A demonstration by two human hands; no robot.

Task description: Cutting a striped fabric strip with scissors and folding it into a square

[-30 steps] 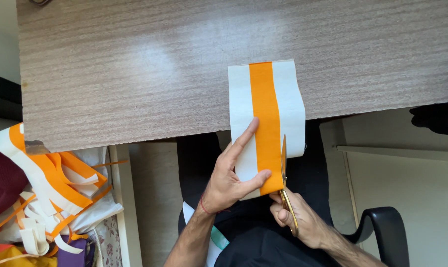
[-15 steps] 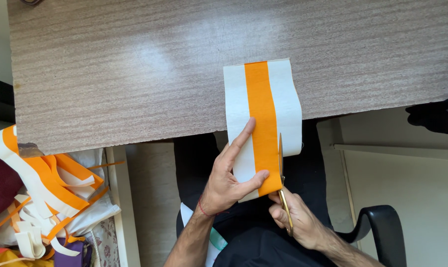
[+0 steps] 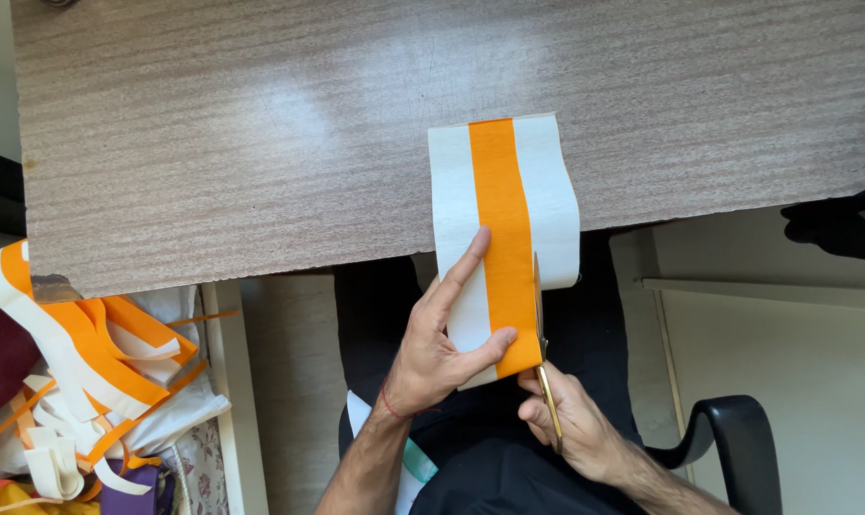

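Between the two hands hangs a wide fabric strip, white with an orange band down its middle [image 3: 502,229], draped off the near edge of the grey wood-grain tabletop [image 3: 260,143]. Left hand [image 3: 442,348] pinches its lower end, thumb on the orange, index finger stretched up the white. Right hand [image 3: 571,429] is closed around gold-coloured scissors [image 3: 544,358], blades standing along the orange-white seam. Far left of the left hand, a heap of cut orange and white strips [image 3: 79,362]; right of the right hand, a black chair armrest [image 3: 738,448].
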